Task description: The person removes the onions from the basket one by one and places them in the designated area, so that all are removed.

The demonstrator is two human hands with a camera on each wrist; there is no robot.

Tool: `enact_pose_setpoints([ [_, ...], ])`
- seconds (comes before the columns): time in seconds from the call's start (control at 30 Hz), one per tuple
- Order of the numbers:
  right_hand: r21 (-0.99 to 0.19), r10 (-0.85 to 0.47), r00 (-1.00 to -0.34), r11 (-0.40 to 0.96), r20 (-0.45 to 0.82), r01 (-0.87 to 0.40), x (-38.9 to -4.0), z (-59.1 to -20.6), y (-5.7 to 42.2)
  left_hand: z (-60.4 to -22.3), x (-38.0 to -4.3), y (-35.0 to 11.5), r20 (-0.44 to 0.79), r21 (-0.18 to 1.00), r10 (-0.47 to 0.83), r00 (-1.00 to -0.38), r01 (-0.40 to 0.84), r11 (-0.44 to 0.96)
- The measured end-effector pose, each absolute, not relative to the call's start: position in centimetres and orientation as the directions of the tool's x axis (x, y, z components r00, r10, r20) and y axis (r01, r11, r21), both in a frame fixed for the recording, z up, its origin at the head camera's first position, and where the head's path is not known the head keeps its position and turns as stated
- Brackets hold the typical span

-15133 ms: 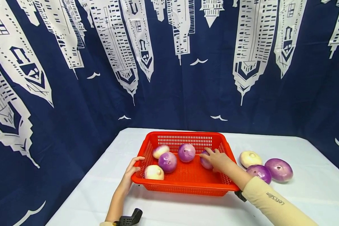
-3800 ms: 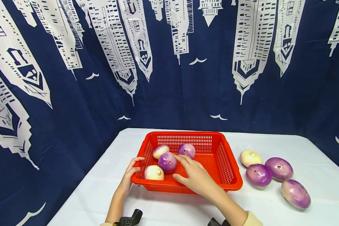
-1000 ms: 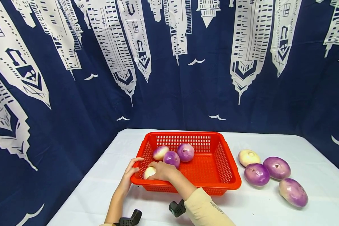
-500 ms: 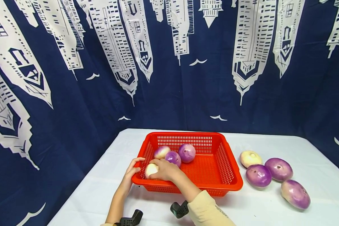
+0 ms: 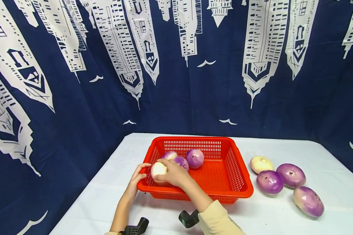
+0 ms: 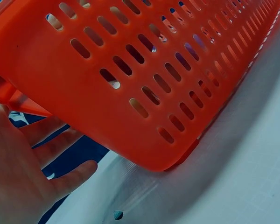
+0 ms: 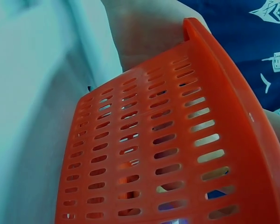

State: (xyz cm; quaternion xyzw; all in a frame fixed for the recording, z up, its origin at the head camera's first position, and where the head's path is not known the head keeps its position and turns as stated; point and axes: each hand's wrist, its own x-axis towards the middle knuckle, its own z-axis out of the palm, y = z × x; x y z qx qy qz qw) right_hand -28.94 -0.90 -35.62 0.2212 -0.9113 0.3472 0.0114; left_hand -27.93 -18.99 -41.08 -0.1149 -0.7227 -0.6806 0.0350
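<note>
My left hand (image 5: 133, 181) holds the left rim of a red slotted plastic basket (image 5: 197, 192); in the left wrist view its fingers (image 6: 77, 176) extend beside the basket's outer corner. Inside the basket's left front part my right hand (image 5: 175, 173) grips a turnip (image 5: 158, 170), its cream side up, with thumb and fingers around it. Just behind are two more turnips, one purple (image 5: 182, 162) and partly covered by the hand, one purple and white (image 5: 170, 155). Another purple turnip (image 5: 195, 158) sits near the back wall. The right wrist view shows mainly the basket wall (image 7: 144, 126), hiding the held turnip.
Right of the basket on the white table (image 5: 106, 202) lie a cream turnip (image 5: 261, 164), two purple ones touching or close together, and a pinkish-purple turnip (image 5: 308, 201) nearer the front. A dark blue curtain (image 5: 176, 98) with white buildings hangs behind the table.
Earlier, my right hand took one turnip from the basket; it now lies at the table's right. Since then that hand has reached left, grasped the cream-sided turnip and raised it slightly. The left hand stayed.
</note>
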Motion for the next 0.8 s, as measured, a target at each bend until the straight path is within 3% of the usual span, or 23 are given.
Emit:
enact_pose_setpoints([
  [0.43, -0.690, -0.285, -0.919, 0.608, 0.272, -0.393, -28.5, -35.6, -0.3, -41.3, -28.1, -19.1, 0.216, 0.974, 0.125, -0.968, 0.222, 0.040],
  [0.8, -0.792, -0.203, -0.912, 0.454, 0.355, -0.409, -28.2, -35.5, 0.6, -41.4, -28.1, -19.0, 0.218, 0.974, 0.125, -0.968, 0.224, 0.038],
])
